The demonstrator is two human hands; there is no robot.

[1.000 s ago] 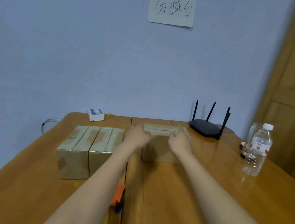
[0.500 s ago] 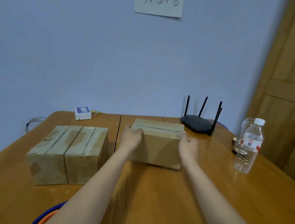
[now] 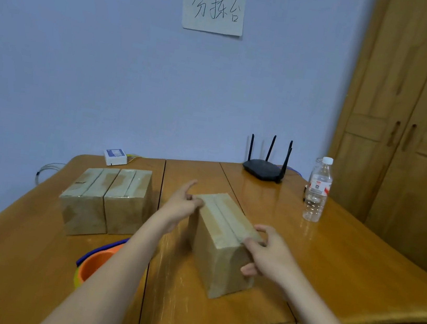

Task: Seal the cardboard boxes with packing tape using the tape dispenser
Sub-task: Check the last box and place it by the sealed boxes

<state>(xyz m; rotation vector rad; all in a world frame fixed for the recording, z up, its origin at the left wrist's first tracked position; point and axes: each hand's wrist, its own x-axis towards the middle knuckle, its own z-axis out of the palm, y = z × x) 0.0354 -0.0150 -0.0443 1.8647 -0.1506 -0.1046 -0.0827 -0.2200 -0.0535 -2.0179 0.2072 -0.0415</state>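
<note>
Nearest, partly hidden under the left forearm, an orange and blue tape dispenser (image 3: 95,262) lies on the wooden worktop (image 3: 343,268). Just beyond, the right hand (image 3: 266,254) grips the near top corner of a cardboard box (image 3: 220,234) set at a slant, while the left hand (image 3: 183,205) pinches its far corner, index finger extended. Two taped boxes (image 3: 107,199) sit touching at the left, with a router (image 3: 263,169) and water bottle (image 3: 318,190) farther back

Head-worn camera looks forward and down over the table (image 3: 303,257).
</note>
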